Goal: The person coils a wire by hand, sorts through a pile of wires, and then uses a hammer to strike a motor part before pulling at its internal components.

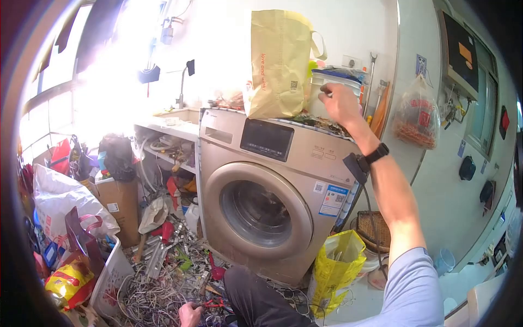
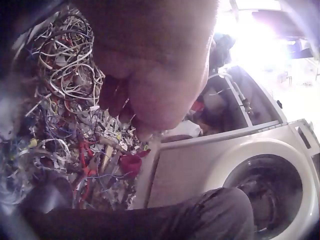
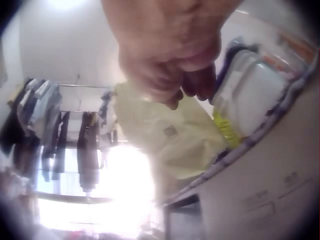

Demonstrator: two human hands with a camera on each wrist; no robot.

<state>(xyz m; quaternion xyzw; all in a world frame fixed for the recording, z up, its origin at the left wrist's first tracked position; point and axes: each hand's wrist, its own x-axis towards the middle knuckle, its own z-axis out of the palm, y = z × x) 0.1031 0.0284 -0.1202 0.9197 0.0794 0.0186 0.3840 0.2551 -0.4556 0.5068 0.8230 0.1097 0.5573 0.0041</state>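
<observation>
My right hand (image 1: 342,104) is raised over the top of a washing machine (image 1: 261,139), its fingers loosely bent. It is in front of a white bucket (image 1: 321,90) with a blue rim and beside a pale yellow paper bag (image 1: 279,65). Nothing shows between the fingers in the right wrist view. Low down, my left hand (image 1: 190,315) has curled fingers over a heap of wires (image 1: 152,294). Thin strands show by its fingers (image 2: 150,100) in the left wrist view; I cannot tell whether they are gripped. Red-handled pliers (image 1: 215,303) lie close beside this hand.
Small scraps (image 1: 321,122) are strewn along the machine's top edge. A yellow plastic bag (image 1: 338,267) stands at its right front, with a wicker basket (image 1: 373,229) behind. At left are a white bin (image 1: 111,278), a cardboard box (image 1: 119,204) and a white sack (image 1: 68,199).
</observation>
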